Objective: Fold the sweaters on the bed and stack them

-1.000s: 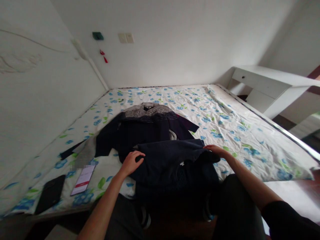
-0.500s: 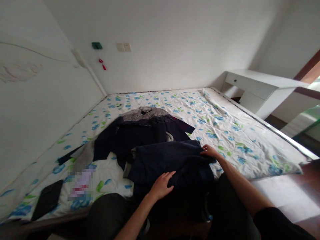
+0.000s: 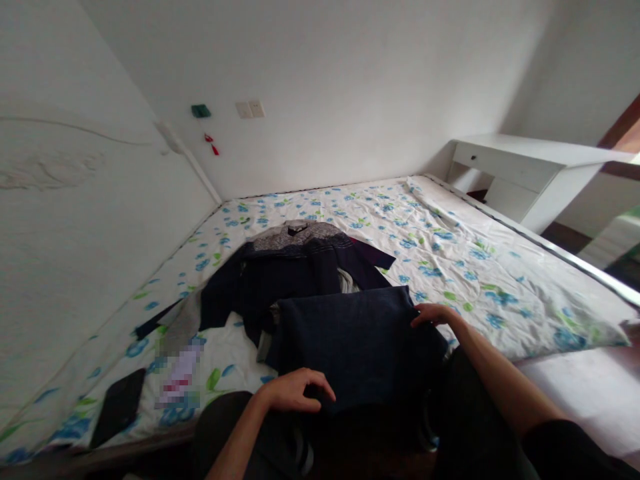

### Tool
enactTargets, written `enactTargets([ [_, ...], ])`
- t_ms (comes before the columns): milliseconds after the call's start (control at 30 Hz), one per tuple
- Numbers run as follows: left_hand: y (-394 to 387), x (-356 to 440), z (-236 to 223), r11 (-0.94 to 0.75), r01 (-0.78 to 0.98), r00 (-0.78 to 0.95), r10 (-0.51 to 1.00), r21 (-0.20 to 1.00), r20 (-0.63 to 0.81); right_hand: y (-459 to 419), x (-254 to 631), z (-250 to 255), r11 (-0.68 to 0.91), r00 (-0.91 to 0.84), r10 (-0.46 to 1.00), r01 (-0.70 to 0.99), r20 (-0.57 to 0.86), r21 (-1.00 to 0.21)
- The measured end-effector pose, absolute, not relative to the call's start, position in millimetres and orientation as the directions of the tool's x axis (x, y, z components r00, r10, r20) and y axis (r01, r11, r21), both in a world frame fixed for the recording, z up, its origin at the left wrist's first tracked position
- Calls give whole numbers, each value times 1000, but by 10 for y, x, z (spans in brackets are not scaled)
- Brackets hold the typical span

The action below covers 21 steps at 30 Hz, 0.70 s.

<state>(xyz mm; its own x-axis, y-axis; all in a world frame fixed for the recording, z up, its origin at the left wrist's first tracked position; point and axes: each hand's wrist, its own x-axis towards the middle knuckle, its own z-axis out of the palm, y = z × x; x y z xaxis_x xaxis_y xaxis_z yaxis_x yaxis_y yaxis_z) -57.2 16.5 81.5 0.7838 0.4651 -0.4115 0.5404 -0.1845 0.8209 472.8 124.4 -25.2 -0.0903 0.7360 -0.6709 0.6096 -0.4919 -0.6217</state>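
Note:
A dark navy folded garment (image 3: 350, 340) lies across the bed's near edge, its front hanging down between my knees. My left hand (image 3: 297, 390) is at its lower left part, fingers curved and thumb apart, with nothing visible between them. My right hand (image 3: 434, 315) holds the garment's right edge near the far corner, fingertips bent onto the cloth. Just beyond it, a navy sweater (image 3: 285, 273) with a grey patterned yoke is spread out, partly covered by the folded garment.
The bed has a white sheet (image 3: 480, 287) with blue flowers. At the left front lie a black flat case (image 3: 119, 407) and a blurred-out pale item (image 3: 181, 373). A white desk (image 3: 515, 167) stands beyond the bed's right side, and walls border the back and left.
My left hand has shifted left and down across the garment. The navy cloth now looks flatter and smoother. My right hand remains at its right edge. The view has tilted slightly.

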Motion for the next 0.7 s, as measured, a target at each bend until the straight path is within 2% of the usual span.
enactTargets([
  [67,244,-721,748,-121,563,749,492,817,-443,1289,4735,-339,-519,-73,713,613,-697,-595],
  [100,317,-797,695,-85,585,677,598,807,-428,1326,4728,-372,-520,-54,723,614,-689,-594],
  [133,412,-875,638,-56,611,557,739,790,-379,1368,4717,-398,-510,-28,747,617,-664,-599],
  [200,659,-1031,537,-14,677,215,960,736,-180,1457,4687,-428,-487,25,796,621,-605,-615],
  [267,938,-1159,472,70,728,-103,995,682,8,1530,4656,-434,-480,89,830,616,-550,-624],
  [333,1196,-1234,438,185,715,-271,962,675,24,1573,4622,-425,-498,159,841,602,-518,-624],
  [400,1392,-1252,416,254,652,-270,958,714,-94,1587,4578,-405,-535,203,827,572,-525,-622],
  [500,1553,-1208,388,267,597,-157,964,756,-216,1572,4483,-346,-578,159,789,520,-593,-629],
  [600,1610,-1150,393,277,605,-159,961,746,-228,1547,4404,-231,-579,88,783,463,-615,-671],
  [700,1661,-1159,472,264,566,-182,964,781,-195,1544,4427,-79,-561,14,809,320,-588,-764],
])
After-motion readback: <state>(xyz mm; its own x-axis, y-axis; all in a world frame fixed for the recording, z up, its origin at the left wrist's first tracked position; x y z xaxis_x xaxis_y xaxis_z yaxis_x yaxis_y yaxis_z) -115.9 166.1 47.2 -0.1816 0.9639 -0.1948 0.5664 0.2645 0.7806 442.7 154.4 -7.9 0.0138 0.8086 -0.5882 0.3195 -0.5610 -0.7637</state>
